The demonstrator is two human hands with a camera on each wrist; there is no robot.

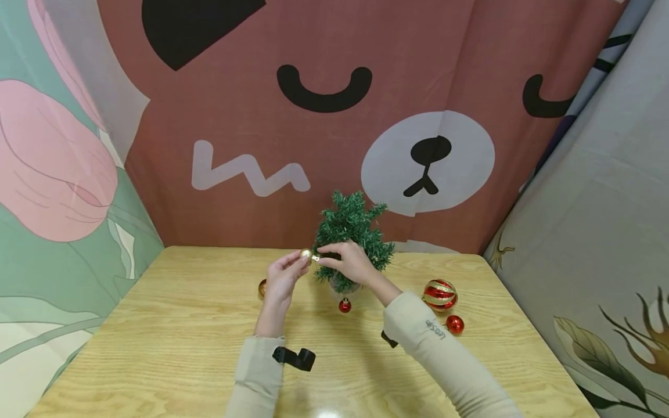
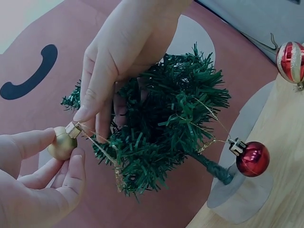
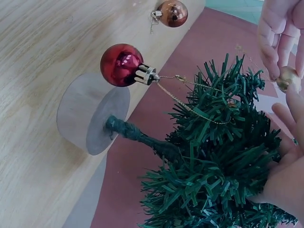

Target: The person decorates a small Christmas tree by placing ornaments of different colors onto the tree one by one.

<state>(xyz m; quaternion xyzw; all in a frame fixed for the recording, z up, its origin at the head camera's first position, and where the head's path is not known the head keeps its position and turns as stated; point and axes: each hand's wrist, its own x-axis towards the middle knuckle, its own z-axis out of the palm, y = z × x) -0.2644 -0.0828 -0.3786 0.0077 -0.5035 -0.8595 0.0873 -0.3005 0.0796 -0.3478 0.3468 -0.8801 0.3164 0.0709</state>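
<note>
I hold the small gold round bauble [image 2: 61, 145] just beside the left side of the green tinsel tree [image 1: 352, 220]. My left hand [image 1: 282, 277] pinches the ball by its body, which leaves the shiny metal cap [image 2: 72, 129] exposed, presumably for access. My right hand [image 1: 354, 266] places its fingertips at the cap and thin gold cord [image 2: 118, 178]; whether they pinch the cord, I cannot tell. A pale grey cylindrical base [image 3: 76, 111] appears to steady the tree. A glossy red ball [image 3: 121, 65] hangs from a branch by its gold loop. On the light wooden table [image 1: 157, 337], a copper-coloured ball [image 3: 173, 13] lies left; a red-and-gold striped ball [image 1: 440, 295] and a shiny red ball [image 1: 455, 324] lie right, apparently outside the working area.
</note>
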